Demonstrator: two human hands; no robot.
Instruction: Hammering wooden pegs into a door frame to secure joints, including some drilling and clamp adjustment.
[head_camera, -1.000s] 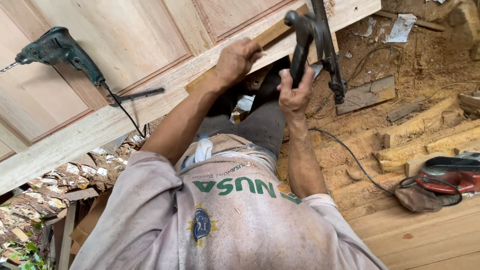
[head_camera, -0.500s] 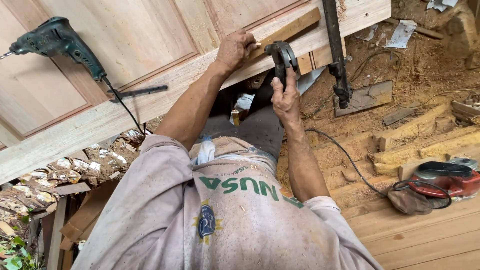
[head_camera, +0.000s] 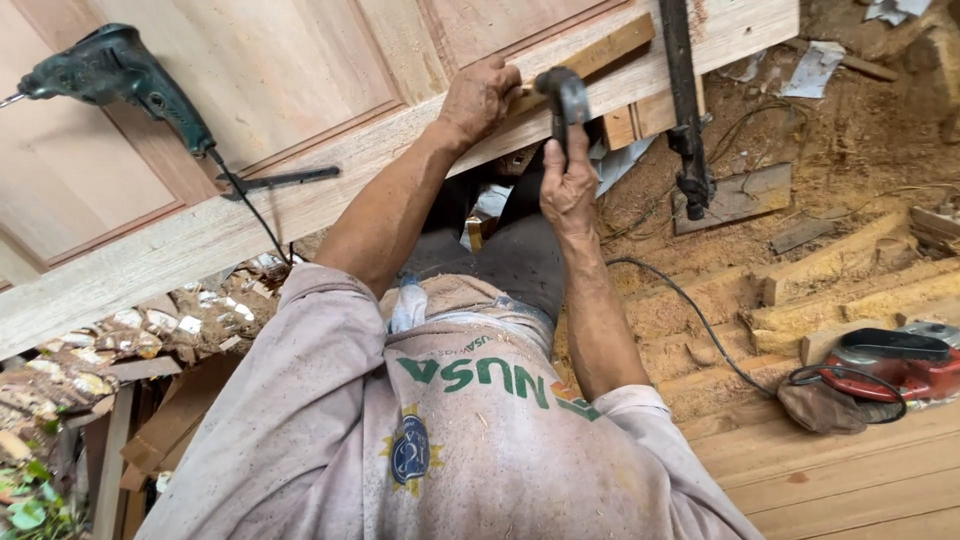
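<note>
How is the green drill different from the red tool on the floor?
The green drill lies on the wooden door panel, up on the left; the red tool rests low on the right, on floor planks. The green drill is slim and pistol-shaped; the red tool is squat, with a black handle. Neither is held, and both have black cords.

Colours, workshop view w/ panelled door
Door (head_camera: 250, 110) pale tan wood, reddish grain; drill (head_camera: 115, 70) dark green w/ black cord; hammer head (head_camera: 567, 92) dark grey; bar clamp (head_camera: 685, 100) black; power tool (head_camera: 895, 362) red + black; shirt (head_camera: 440, 440) dusty grey-pink, green letters, blue-yellow badge; sawdust (head_camera: 830, 150) brown-orange.
</note>
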